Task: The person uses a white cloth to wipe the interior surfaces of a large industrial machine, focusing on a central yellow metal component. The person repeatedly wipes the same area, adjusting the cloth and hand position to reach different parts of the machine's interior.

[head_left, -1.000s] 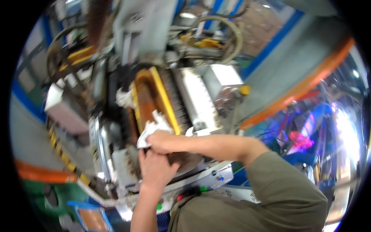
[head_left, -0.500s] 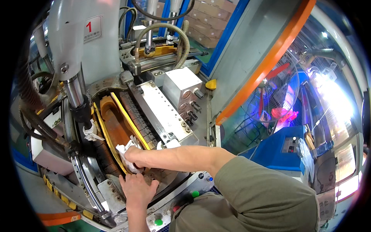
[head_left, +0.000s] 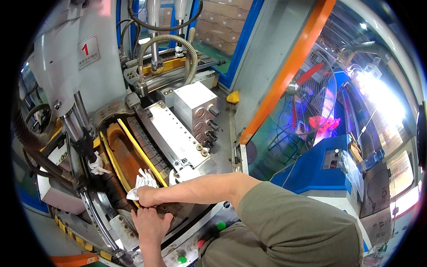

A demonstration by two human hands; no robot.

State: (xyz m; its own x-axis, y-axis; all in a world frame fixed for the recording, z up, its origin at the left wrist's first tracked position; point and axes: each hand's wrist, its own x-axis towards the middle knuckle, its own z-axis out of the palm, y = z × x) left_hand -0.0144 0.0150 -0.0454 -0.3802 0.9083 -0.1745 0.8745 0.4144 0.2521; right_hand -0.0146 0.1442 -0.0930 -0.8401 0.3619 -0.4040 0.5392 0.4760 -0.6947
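My right hand (head_left: 148, 196) is closed round a crumpled white cloth glove (head_left: 144, 180), whose finger-like ends stick up beyond my knuckles. The glove is at the near end of a long brown trough-shaped mould (head_left: 123, 151) with yellow edges (head_left: 142, 152). Just nearer to me, my left hand (head_left: 151, 224) lies palm down at the machine's near end. Its thumb is spread to the right, and its fingertips are close to my right hand. What lies under both palms is hidden.
A metal rod with white cloth (head_left: 98, 165) round its tip stands left of the mould. To the right are a white-topped block (head_left: 195, 100) with black knobs and an orange-edged panel (head_left: 284, 73). Green buttons (head_left: 221, 226) line the near edge. A fan (head_left: 307, 89) stands beyond.
My right hand has drawn the glove slightly toward me along the mould, and more of the glove's finger-like ends shows. The whole view has shifted a little; my left hand stays at the near end.
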